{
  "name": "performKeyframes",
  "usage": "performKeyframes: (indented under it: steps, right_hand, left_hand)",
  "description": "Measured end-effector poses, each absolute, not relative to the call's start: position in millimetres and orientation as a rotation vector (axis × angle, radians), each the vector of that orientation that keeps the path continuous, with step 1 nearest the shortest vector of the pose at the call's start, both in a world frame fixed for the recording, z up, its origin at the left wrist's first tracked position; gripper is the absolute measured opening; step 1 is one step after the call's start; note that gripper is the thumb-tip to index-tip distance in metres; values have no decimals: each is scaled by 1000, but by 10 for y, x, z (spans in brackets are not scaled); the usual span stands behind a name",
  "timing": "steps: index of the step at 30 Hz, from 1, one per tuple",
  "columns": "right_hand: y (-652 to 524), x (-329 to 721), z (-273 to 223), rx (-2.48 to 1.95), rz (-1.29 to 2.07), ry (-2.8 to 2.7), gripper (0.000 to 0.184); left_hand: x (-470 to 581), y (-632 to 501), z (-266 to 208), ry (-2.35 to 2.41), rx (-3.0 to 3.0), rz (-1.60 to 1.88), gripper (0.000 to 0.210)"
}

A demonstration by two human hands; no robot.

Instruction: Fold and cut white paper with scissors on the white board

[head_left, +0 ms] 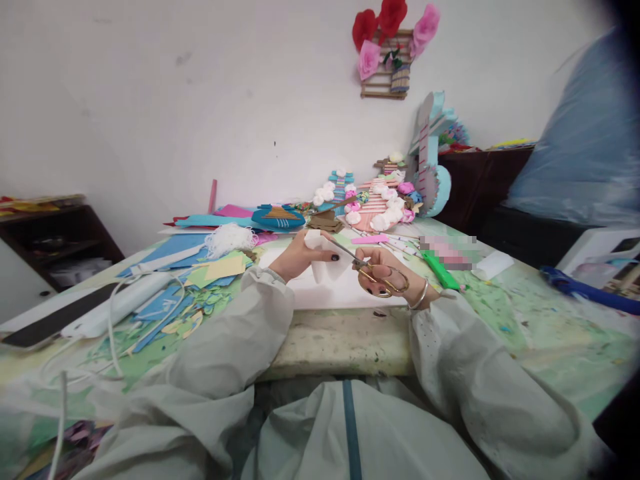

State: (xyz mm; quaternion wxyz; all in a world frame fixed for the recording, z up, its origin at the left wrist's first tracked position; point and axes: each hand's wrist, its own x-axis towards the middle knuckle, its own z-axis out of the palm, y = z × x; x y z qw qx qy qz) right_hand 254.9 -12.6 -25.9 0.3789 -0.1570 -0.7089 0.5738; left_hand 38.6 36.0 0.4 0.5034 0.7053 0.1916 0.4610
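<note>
My left hand [300, 255] pinches a folded piece of white paper [327, 268], thumb on the near side. In my right hand [383, 270] is a pair of scissors [373, 272] with gold-coloured handles, the fingers through the loops. The blades point up and left and meet the paper's upper right edge; whether they are parted I cannot make out. Both hands are above a white sheet [345, 297] that lies at the table's front edge.
Paper scraps [200, 300], a power strip [117, 303] with a looping cable and a phone [60, 317] lie to the left. White string [230, 240] is heaped behind them. Decorated crafts [380, 207] stand at the back. A green cutter-like tool [440, 270] lies right.
</note>
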Motion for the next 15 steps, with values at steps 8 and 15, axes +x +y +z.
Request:
performKeyframes:
  steps: [8,15]
  right_hand:
    - [-139,2577,-231,-513,1417,-1765,39]
    - [-112,2628,-291,-445,1417,-1761,37]
  left_hand:
    - [320,380,28,457,1567,1143,31]
    - [233,368,69,498,1540,1172,24]
